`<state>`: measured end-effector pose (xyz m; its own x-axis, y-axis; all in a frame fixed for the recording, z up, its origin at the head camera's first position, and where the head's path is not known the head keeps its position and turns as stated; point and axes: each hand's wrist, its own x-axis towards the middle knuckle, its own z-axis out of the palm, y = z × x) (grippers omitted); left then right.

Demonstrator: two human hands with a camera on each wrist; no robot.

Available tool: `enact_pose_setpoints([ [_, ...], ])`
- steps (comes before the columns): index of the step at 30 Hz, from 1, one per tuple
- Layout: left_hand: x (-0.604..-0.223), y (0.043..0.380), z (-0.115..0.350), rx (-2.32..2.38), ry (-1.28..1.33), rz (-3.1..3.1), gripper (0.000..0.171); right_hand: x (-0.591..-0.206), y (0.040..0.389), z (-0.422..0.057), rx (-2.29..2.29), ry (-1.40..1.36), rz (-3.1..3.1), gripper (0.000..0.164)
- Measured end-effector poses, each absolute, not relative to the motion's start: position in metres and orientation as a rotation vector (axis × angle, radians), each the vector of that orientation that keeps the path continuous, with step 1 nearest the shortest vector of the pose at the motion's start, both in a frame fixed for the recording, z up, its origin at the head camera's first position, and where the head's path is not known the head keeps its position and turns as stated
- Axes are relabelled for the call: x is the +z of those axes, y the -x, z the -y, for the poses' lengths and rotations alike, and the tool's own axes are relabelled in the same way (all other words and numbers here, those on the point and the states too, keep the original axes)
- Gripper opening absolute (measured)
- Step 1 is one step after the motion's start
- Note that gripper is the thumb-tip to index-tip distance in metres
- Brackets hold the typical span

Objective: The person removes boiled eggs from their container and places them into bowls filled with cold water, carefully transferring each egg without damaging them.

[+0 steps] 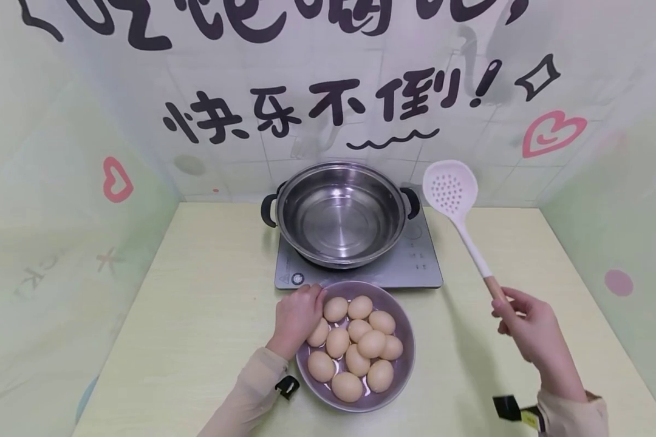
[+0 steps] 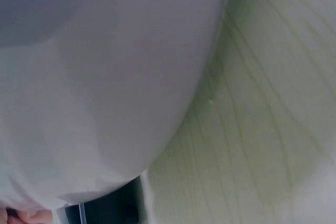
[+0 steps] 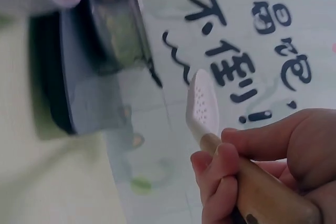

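My left hand (image 1: 297, 315) grips the upper left rim of a purple-grey bowl (image 1: 406, 358) on the table. Brown eggs (image 1: 372, 344), several of them, fill the bowl. In the left wrist view the bowl's pale outer side (image 2: 131, 77) takes up much of the frame, with fingertips (image 2: 37, 216) at the lower left corner. My right hand (image 1: 533, 331) holds a white slotted skimmer (image 1: 472, 249) by its wooden handle, its perforated head raised right of the pot. The right wrist view has thumb and fingers (image 3: 223, 161) closed round that handle (image 3: 268, 192).
Behind the bowl a steel pot (image 1: 341, 224) with two black handles stands on a grey induction cooker (image 1: 423, 261). A printed wall covering (image 1: 317, 145) rises right behind it, and side panels (image 1: 623, 243) flank the pale wooden table (image 1: 208, 291).
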<state>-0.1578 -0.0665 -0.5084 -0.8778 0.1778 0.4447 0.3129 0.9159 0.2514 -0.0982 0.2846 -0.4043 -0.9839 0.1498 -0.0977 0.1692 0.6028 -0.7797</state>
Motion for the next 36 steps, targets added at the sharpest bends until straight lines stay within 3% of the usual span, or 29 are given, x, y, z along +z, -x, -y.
enact_pose_setpoints([
  [8,-0.509,0.157,0.067,-0.439,0.361,2.659,0.021,-0.430,0.145,-0.298,-1.285,-0.376,-2.731,0.045],
  [17,-0.509,0.157,0.067,-0.425,0.362,2.653,0.021,-0.466,0.172,-0.294,-1.342,-0.521,-2.664,0.044],
  [26,-0.508,0.157,0.067,-0.413,0.373,2.647,0.021,-0.487,0.178,-0.295,-1.336,-0.547,-2.655,0.042],
  [36,-0.510,0.157,0.067,-0.429,0.360,2.648,0.021,-0.501,0.174,-0.298,-1.096,-0.598,-2.660,0.063],
])
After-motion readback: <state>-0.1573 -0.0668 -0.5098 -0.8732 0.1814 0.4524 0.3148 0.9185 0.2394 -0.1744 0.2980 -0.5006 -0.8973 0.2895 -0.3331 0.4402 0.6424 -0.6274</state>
